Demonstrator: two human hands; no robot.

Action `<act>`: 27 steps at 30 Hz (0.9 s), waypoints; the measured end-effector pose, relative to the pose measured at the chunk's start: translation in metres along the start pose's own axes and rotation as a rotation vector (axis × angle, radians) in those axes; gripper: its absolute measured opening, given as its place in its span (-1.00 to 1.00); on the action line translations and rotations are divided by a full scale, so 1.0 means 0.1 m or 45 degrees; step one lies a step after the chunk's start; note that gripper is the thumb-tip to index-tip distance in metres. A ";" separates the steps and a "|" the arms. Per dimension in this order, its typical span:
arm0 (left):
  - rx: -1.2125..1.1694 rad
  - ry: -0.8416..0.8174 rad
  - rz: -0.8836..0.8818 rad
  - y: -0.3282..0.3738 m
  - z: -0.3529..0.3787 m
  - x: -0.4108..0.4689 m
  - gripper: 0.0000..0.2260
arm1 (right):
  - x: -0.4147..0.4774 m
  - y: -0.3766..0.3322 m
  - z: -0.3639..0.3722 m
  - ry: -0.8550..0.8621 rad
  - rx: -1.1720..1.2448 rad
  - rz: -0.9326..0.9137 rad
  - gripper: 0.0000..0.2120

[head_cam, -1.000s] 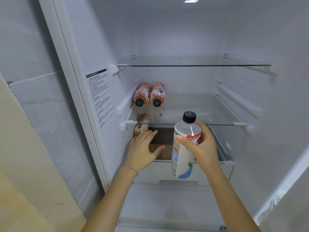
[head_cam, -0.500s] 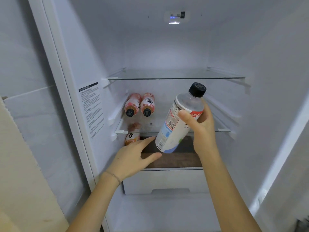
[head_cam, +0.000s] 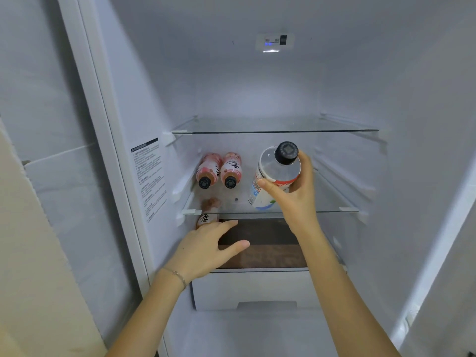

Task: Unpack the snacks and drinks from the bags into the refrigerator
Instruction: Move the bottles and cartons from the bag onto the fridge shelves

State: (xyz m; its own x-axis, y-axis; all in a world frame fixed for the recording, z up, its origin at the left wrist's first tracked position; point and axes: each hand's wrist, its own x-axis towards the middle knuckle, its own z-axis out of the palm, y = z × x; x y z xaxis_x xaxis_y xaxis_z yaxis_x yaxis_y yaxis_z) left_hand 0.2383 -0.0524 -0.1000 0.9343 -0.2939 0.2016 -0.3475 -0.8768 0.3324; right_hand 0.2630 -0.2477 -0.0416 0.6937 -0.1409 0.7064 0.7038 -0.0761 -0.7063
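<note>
My right hand [head_cam: 296, 194] grips a clear bottle [head_cam: 277, 173] with a black cap and a white, red and blue label, tilted with its base over the middle glass shelf [head_cam: 322, 210] of the open refrigerator. Two pink bottles [head_cam: 219, 170] lie side by side on that shelf at the left, caps toward me. A third pink bottle [head_cam: 206, 219] lies on the level below. My left hand [head_cam: 206, 249] rests there with fingers extended, touching or just in front of that bottle.
An upper glass shelf [head_cam: 275, 130] sits above. A white drawer [head_cam: 252, 289] closes the bottom, with a brown surface [head_cam: 265, 243] above it. The fridge's left wall carries a printed label [head_cam: 149, 179]. Shelf rails line the right wall [head_cam: 342, 176].
My right hand has carried the clear bottle up from in front of the drawer level and tipped it over the middle shelf. My left hand has stayed by the lower pink bottle.
</note>
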 end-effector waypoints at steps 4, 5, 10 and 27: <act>-0.003 -0.004 0.000 0.02 -0.01 -0.01 -0.36 | 0.04 0.12 0.03 -0.008 -0.065 -0.009 -0.30; -0.006 -0.006 0.002 0.03 -0.01 -0.01 -0.37 | 0.05 0.15 0.03 -0.014 -0.089 -0.023 -0.31; -0.023 -0.026 0.014 0.03 0.03 0.01 -0.40 | 0.10 0.28 0.05 -0.019 -0.216 -0.025 -0.32; -0.021 -0.111 -0.021 -0.02 0.19 0.17 -0.39 | 0.18 0.66 0.01 -0.134 -0.699 0.004 -0.36</act>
State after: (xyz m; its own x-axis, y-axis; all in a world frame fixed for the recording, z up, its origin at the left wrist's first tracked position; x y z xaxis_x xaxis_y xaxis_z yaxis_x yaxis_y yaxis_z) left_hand 0.2566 -0.0626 -0.1143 0.9430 -0.3123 0.1150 -0.3327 -0.8757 0.3500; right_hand 0.3223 -0.2542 -0.0758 0.7271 -0.0449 0.6850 0.5380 -0.5825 -0.6093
